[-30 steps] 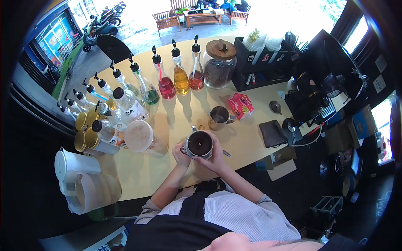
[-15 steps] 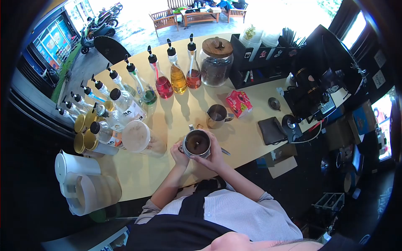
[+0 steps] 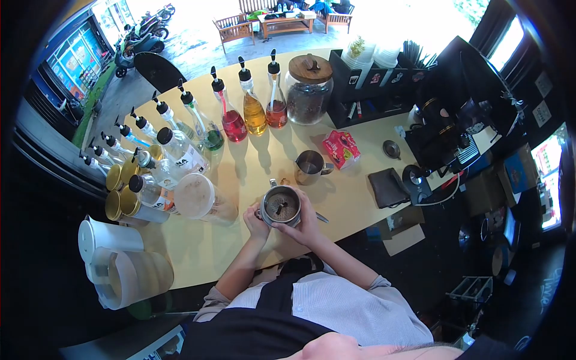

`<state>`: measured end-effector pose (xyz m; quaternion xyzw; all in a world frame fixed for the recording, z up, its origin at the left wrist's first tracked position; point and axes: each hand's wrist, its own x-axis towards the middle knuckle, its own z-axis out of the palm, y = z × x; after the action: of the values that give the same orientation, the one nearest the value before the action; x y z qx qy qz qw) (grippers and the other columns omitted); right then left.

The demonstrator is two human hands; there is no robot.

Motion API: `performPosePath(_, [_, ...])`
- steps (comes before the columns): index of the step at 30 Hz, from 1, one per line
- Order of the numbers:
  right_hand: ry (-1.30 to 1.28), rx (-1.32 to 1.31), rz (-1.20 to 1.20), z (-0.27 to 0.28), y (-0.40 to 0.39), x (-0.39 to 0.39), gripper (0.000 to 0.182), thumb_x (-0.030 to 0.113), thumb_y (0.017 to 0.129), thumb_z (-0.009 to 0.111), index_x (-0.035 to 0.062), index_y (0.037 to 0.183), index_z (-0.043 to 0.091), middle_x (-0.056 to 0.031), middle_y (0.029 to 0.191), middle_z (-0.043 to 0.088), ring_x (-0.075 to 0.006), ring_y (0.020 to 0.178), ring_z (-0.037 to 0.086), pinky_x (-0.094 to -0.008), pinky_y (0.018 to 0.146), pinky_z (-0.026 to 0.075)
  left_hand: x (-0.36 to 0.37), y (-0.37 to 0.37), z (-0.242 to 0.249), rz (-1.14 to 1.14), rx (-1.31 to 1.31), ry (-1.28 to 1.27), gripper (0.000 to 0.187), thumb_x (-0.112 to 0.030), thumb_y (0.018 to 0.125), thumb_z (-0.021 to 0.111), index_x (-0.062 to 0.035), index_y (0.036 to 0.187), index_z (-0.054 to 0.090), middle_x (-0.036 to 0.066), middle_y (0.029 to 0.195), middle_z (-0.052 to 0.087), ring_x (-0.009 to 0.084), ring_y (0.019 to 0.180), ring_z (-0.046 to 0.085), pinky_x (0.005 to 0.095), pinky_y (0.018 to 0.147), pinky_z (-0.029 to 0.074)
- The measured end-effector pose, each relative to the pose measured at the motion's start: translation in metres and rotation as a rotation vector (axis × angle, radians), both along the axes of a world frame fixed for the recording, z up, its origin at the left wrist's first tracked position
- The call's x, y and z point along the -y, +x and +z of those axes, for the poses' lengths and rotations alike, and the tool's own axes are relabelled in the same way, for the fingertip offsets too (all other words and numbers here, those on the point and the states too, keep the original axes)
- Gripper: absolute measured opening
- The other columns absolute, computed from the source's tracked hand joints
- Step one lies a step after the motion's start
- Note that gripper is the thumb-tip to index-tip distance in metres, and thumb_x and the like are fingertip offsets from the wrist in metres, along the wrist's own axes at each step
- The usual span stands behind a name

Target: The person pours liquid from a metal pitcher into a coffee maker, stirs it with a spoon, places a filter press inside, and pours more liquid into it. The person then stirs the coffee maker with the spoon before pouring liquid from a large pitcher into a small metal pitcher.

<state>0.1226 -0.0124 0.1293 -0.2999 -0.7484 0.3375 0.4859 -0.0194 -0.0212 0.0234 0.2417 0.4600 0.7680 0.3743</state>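
Both my hands are wrapped round a metal pitcher [image 3: 281, 204] at the front of the counter. My left hand [image 3: 257, 224] grips its left side by the handle. From the right, my right hand [image 3: 306, 221] curls round the wall, with the thumb across the near side. Inside is a brownish, speckled surface with a dark shape in the middle. A thin metal handle [image 3: 323, 218] sticks out beside my right hand; the rest of it is hidden. Just beyond stands a second metal pitcher [image 3: 310, 166], next to a pink packet [image 3: 341, 149].
Several pump-top syrup bottles [image 3: 232, 120] line the far left edge. Closer are a lidded tub [image 3: 195, 197] and plastic jugs [image 3: 135, 273]. A wooden-lidded jar [image 3: 309, 90] and black organizer [image 3: 372, 90] stand at the back. A dark pouch [image 3: 387, 187] lies right, near a coffee machine [image 3: 444, 135].
The surface inside the held pitcher has gone from smooth dark brown to lighter and speckled. My hands keep the same grip and have hardly moved.
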Motion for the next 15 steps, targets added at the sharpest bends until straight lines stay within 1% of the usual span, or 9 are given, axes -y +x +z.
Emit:
performPosePath(1, [-0.014, 0.003, 0.0, 0.001, 0.0, 0.001, 0.084, 0.028, 0.068, 0.08, -0.002, 0.132, 0.034, -0.0191, 0.126, 0.045, -0.0326, 0.12, 0.045, -0.0404, 0.101, 0.036, 0.0, -0.003, -0.005, 0.0, 0.0, 0.001, 0.052, -0.036, 0.093, 0.028, -0.0006, 0.064, 0.053, 0.0, 0.056, 0.048, 0.0069, 0.051, 0.042, 0.0233, 0.048, 0.033])
performPosePath(3, [-0.027, 0.006, 0.001, 0.001, 0.0, 0.0, 0.084, 0.028, 0.068, 0.08, -0.0021, 0.132, 0.034, -0.0192, 0.125, 0.045, -0.0325, 0.12, 0.045, -0.0402, 0.1, 0.036, 0.002, -0.01, -0.018, -0.102, -0.009, 0.035, 0.048, -0.034, 0.095, 0.03, 0.0002, 0.075, 0.055, 0.006, 0.072, 0.058, 0.0129, 0.066, 0.057, 0.0274, 0.058, 0.047])
performPosePath(6, [-0.025, -0.001, 0.004, 0.0, 0.0, 0.001, 0.085, 0.028, 0.068, 0.081, -0.0022, 0.132, 0.034, -0.019, 0.125, 0.045, -0.0321, 0.119, 0.046, -0.0399, 0.1, 0.036, 0.005, -0.01, -0.008, -0.12, -0.025, 0.033, 0.047, -0.034, 0.096, 0.029, -0.0005, 0.073, 0.054, 0.006, 0.072, 0.058, 0.0126, 0.065, 0.056, 0.0274, 0.057, 0.046])
performPosePath(10, [-0.016, 0.017, 0.0, 0.001, 0.001, 0.001, 0.085, 0.028, 0.067, 0.081, -0.0021, 0.132, 0.034, -0.0188, 0.125, 0.045, -0.032, 0.119, 0.046, -0.04, 0.1, 0.036, 0.004, -0.009, -0.008, -0.128, -0.005, 0.023, 0.046, -0.033, 0.096, 0.029, -0.0017, 0.072, 0.053, 0.006, 0.071, 0.057, 0.0123, 0.064, 0.056, 0.0275, 0.056, 0.046])
performPosePath(12, [-0.014, 0.024, 0.0, -0.002, 0.001, 0.002, 0.085, 0.027, 0.067, 0.081, -0.0021, 0.132, 0.034, -0.0188, 0.125, 0.045, -0.032, 0.119, 0.046, -0.04, 0.1, 0.036, 0.0, -0.002, -0.001, 0.018, -0.084, -0.048, 0.054, -0.037, 0.093, 0.026, -0.0005, 0.064, 0.053, 0.0, 0.057, 0.049, 0.0077, 0.051, 0.043, 0.024, 0.047, 0.032])
performPosePath(13, [-0.027, 0.014, 0.005, -0.003, 0.001, 0.003, 0.085, 0.027, 0.067, 0.081, -0.002, 0.132, 0.034, -0.0189, 0.125, 0.045, -0.0321, 0.12, 0.045, -0.0401, 0.101, 0.036, -0.001, -0.002, -0.003, 0.016, -0.083, -0.047, 0.054, -0.037, 0.093, 0.026, -0.0005, 0.064, 0.053, 0.0, 0.057, 0.049, 0.0077, 0.051, 0.043, 0.024, 0.047, 0.032])
performPosePath(15, [-0.04, 0.006, 0.009, -0.003, 0.001, 0.002, 0.085, 0.027, 0.067, 0.081, -0.0019, 0.132, 0.034, -0.0189, 0.126, 0.045, -0.0322, 0.12, 0.045, -0.0402, 0.101, 0.036, -0.002, -0.003, -0.009, -0.016, -0.037, -0.022, 0.053, -0.038, 0.093, 0.026, -0.0034, 0.06, 0.048, -0.001, 0.055, 0.046, 0.0072, 0.05, 0.039, 0.0246, 0.046, 0.028])
